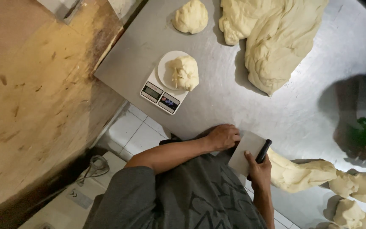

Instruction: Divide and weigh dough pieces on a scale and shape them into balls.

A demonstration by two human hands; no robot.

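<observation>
Small grey rectangular screen (152,92) on white kitchen scale (164,96), steel table's (301,114) near-left corner

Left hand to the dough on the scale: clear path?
Probably yes. The left hand rests at the table edge, and only bare steel table lies between it and the dough piece on the scale.

Single head view: your camera looked steeply down from above your chest, close over near edge of steel bench (301,114), floor tiles (136,131) visible below.
</observation>
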